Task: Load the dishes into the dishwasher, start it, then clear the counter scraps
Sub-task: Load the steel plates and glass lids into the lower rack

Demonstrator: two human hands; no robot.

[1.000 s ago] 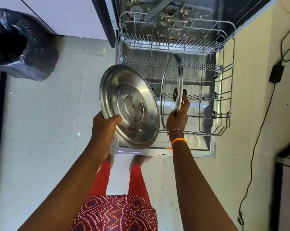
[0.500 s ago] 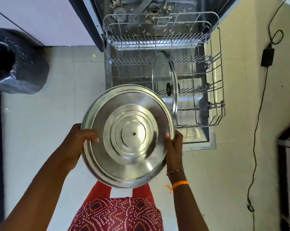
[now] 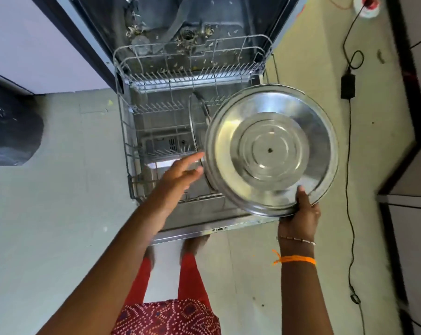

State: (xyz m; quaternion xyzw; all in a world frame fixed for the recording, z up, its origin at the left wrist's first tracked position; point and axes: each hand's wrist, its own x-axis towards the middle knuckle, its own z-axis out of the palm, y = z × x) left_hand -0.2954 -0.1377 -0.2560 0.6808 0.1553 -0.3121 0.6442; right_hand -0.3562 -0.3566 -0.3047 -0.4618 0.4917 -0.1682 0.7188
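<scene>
My right hand grips the near rim of a large round steel lid, held over the right side of the pulled-out wire rack of the open dishwasher. A glass lid stands on edge in the rack, partly hidden behind the steel lid. My left hand is open with fingers spread, hovering over the rack just left of the steel lid, holding nothing.
The dishwasher door lies open on the floor in front of my feet. A black bin bag stands at the left. A power adapter and its cable run along the floor at the right. Scraps litter the tub floor.
My left hand has let go of the steel lid. My right hand has carried the lid to the right, over the rack's right side.
</scene>
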